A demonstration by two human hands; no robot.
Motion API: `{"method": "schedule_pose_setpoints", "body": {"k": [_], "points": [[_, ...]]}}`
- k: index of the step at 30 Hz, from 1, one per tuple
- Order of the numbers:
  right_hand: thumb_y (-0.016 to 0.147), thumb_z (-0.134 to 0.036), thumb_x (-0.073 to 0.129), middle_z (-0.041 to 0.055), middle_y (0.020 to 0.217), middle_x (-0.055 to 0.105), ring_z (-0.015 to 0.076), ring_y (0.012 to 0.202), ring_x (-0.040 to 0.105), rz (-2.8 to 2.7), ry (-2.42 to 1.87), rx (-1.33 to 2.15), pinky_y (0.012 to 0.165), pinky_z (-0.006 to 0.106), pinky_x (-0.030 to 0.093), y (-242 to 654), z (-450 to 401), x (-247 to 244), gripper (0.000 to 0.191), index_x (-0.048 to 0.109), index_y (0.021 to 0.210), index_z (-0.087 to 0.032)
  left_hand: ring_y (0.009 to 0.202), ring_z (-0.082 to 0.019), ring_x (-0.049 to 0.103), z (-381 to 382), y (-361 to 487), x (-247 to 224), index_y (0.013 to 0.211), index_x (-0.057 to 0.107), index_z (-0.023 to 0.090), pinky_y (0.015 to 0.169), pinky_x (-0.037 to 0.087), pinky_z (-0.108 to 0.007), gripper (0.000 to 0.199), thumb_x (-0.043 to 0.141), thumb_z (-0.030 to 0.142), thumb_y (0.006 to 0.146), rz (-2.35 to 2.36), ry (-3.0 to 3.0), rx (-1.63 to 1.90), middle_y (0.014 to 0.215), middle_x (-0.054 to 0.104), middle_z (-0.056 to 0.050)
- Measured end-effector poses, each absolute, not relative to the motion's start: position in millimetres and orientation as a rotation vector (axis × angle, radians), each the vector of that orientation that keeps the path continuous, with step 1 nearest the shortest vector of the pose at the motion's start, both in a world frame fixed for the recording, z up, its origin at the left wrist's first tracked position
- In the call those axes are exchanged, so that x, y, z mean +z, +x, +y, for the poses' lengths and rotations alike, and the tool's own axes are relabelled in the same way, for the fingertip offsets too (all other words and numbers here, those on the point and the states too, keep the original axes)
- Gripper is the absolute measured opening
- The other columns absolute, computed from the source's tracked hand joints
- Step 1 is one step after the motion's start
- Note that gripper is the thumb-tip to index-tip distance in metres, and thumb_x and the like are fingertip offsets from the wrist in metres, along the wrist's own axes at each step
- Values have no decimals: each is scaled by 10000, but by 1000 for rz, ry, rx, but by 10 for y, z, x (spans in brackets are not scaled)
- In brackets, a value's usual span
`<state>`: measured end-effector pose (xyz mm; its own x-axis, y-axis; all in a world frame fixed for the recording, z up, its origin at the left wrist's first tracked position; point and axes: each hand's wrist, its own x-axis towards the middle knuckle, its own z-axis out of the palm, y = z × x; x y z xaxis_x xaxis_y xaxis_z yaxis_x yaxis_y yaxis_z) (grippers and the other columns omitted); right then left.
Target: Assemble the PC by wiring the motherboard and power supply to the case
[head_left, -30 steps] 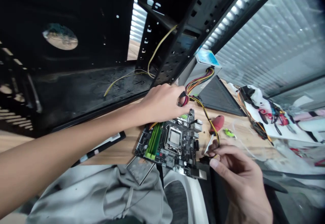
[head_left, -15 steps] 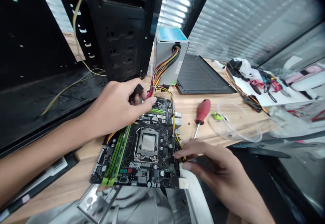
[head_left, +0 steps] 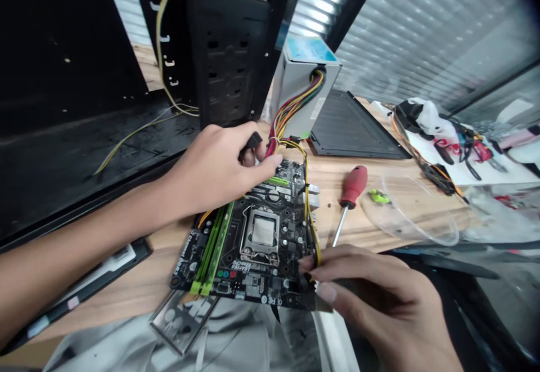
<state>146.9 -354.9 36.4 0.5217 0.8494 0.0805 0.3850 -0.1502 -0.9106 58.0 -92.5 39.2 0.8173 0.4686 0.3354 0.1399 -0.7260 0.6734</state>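
A black motherboard (head_left: 291, 248) with green slots and a square processor in its socket lies on the wooden table. My left hand (head_left: 232, 164) is over its far left part, fingers curled round a black connector (head_left: 253, 140) beside the multicoloured cable bundle (head_left: 295, 107). The bundle runs from the grey power supply (head_left: 304, 93). At the board's near right corner my right hand (head_left: 379, 299) pinches the end of a yellow and black cable (head_left: 309, 209). Whether its plug is seated in the board is hidden by the fingers.
A red screwdriver (head_left: 353, 186) lies right of the board, beside a clear plastic bag (head_left: 405, 214). The black computer case (head_left: 236, 51) stands at the left, a black panel (head_left: 358, 127) behind. A metal plate (head_left: 181, 321) juts out below the board.
The view has shifted left, so the scene sits further right. My right hand's fingers have closed nearer the board's corner on the yellow cable. My left hand keeps its hold.
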Motion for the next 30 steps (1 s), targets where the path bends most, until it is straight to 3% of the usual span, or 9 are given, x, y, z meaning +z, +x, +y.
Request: {"method": "schedule_pose_setpoints", "body": {"k": [4,19,30], "points": [[887,-279,829,-35,956,806,160,843,773,-1148,-1867,419,749,165,617,1479,-3541,422,107,840,929,-377,651,-155,585,-938,596,374,822,660,224,671,418,-313,244,636,456,895,465,2341,675,718,682,5],[832,-255,846,16,845,797,224,737,771,-1223,-1958,208,681,244,652,1374,-3553,434,70,838,800,-317,731,-207,630,-969,595,372,925,717,222,710,450,-344,252,624,453,883,505,2393,661,789,693,-45],[793,-249,858,52,918,784,269,851,753,-1032,-1883,150,718,328,631,1361,-3550,245,61,817,814,-289,796,-285,661,-979,638,344,957,773,207,725,447,-411,235,624,350,845,680,2498,736,773,683,-99]]}}
